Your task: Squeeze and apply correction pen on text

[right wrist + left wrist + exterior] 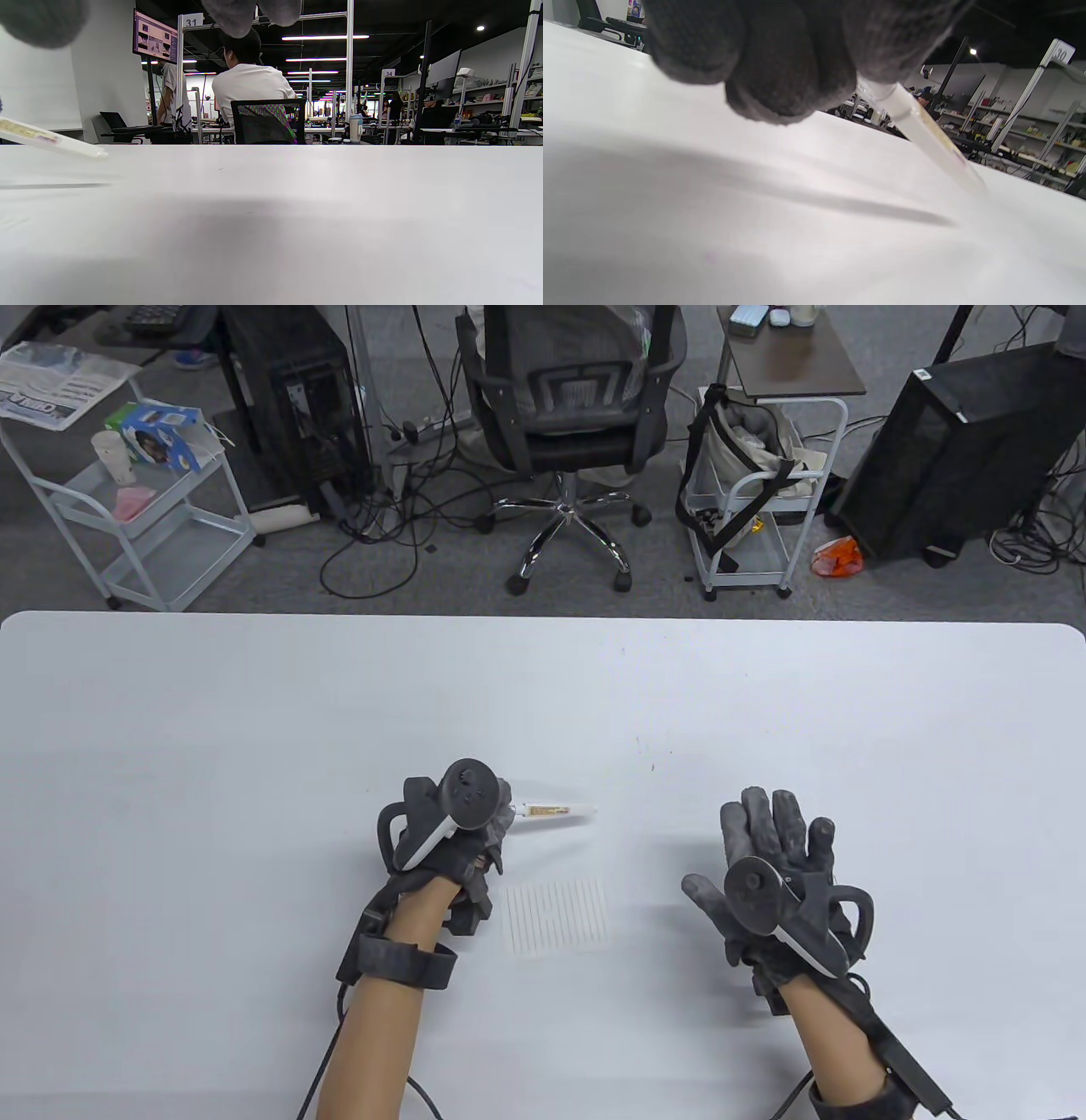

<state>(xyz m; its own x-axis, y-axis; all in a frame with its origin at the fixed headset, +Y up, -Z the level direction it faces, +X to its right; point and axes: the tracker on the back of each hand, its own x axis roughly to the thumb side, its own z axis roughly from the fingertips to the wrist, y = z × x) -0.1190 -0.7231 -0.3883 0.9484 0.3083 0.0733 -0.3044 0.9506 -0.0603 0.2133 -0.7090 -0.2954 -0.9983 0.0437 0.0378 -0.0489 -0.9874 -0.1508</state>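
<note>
A left hand (pixel 450 836) grips the correction pen (pixel 556 812) above the table (pixel 254 729), its far end pointing right, just beyond the printed text (pixel 558 915) (apparently readying it), while the right hand (pixel 776 869) hovers flat, fingers spread, empty.

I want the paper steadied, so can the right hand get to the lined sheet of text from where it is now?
Probably yes. The right hand is spread open and holds nothing, and only bare table lies between it and the sheet. The left hand holds the correction pen beyond the sheet.
</note>
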